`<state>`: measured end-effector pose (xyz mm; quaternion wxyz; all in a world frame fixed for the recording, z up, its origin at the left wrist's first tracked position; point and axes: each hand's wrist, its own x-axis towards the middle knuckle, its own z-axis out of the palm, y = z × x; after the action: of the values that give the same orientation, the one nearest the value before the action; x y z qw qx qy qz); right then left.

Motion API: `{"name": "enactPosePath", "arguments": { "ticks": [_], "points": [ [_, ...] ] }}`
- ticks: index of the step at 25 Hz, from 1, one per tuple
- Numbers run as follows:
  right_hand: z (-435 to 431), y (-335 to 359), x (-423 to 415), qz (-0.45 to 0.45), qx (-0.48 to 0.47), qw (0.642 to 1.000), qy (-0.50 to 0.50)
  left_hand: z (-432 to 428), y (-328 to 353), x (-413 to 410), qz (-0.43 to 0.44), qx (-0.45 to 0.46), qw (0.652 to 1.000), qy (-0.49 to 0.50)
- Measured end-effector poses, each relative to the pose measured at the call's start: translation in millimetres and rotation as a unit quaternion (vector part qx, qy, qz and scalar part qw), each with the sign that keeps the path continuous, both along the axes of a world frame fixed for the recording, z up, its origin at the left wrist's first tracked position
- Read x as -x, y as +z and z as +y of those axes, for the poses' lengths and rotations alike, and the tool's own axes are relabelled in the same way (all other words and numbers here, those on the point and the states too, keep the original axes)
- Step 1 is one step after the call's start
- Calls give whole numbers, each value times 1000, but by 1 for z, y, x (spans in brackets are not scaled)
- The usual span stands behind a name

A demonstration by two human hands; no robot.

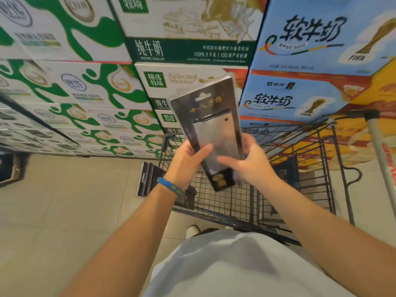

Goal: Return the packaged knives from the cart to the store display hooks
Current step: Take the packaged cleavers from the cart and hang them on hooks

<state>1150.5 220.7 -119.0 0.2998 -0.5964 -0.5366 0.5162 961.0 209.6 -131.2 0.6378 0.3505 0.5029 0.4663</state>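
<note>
A packaged knife (211, 125), a broad cleaver blade under clear plastic on a dark backing card, was held up at the middle of the view, above the wire cart (235, 202), its hang slot pointing toward 12 o'clock and its gold-labelled end toward 6 o'clock. The left grip (188, 159) held the pack's 9 o'clock edge, thumb laid across the front and fingers behind. The right grip (250, 161), somewhat blurred, held the 3 o'clock edge, fingers curled round the side and thumb across the lower front. A blue wristband (169, 186) sat on the left wrist. At the cart's 9 o'clock side stood more dark flat packs (147, 181), upright and close together; whether they were inside the basket or against its wall could not be told. Another dark item (287, 174) lay in the cart toward 3 o'clock, too blurred to name. The cart's grey handle (383, 151) ran down the frame at 3 o'clock. Beyond the cart, stacked milk cartons filled the view: green-and-white cartons (75, 86) at 10 o'clock, Selected Meadow cartons (171, 82) at 12 o'clock, and blue cartons (300, 39) at 1 o'clock. A pale tiled floor (64, 200) lay at 8 o'clock, and a white shirt (235, 264) at 6 o'clock.
</note>
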Motion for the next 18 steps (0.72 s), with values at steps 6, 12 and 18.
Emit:
{"name": "enactPosePath", "arguments": {
  "ticks": [6,12,18],
  "points": [
    [-1,-26,11,-35,-11,999,-17,-35,-46,40,244,91,964,56],
    [-5,-49,4,-61,-6,998,-9,-80,-102,86,591,194,781,-48],
    [-17,-70,-2,-121,49,991,23,-60,-111,94,549,271,790,42]
  ]
}}
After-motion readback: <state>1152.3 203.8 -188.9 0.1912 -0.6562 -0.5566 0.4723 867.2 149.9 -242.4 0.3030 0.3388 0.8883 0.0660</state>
